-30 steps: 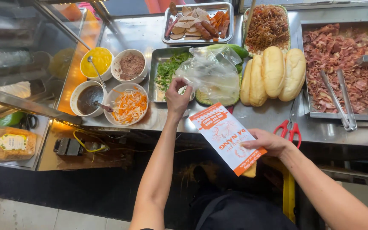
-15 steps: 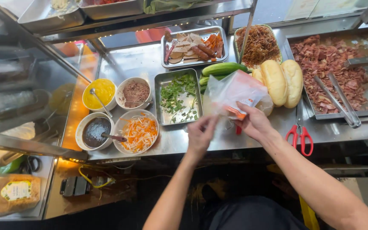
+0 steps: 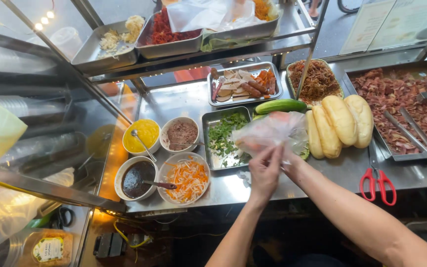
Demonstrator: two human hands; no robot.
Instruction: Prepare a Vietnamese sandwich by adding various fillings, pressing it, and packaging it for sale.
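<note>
Clear plastic bag (image 3: 273, 132) pinched by left hand (image 3: 264, 173), right hand (image 3: 292, 159) (both grips clenched), above steel counter (image 3: 253, 185); bread rolls (image 3: 339, 121) beside

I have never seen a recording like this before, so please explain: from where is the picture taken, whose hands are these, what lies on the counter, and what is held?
The camera sits on a person's head and looks down at their own bare arms. Both the left hand and the right hand grip a thin clear plastic bag with something orange inside. On the steel counter lie bread rolls, a cucumber, a tray of herbs, a bowl of shredded carrot, a bowl of dark sauce and red scissors.
</note>
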